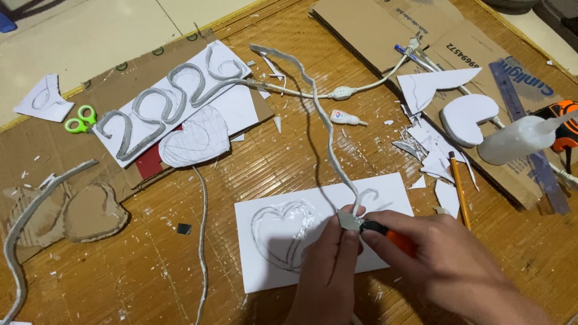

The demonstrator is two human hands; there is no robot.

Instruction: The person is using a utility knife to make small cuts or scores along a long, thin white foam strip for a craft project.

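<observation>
Starting at the left edge, a grey strip curves off the bottom corner beside a cardboard heart, with green scissors above and a white sheet bearing grey numerals just right of them. Bare wooden floor lies open between that sheet and the white card with its pencilled heart outline. On the card's right half, the left hand pinches the end of a long grey tube, fingers closed on it; the tube rises away toward the top. Touching it, the right hand is wrapped tight around an orange-handled knife, blade at the tube's end. Right of the card stand a yellow pencil, paper scraps and a white glue bottle on the cardboard's edge.
</observation>
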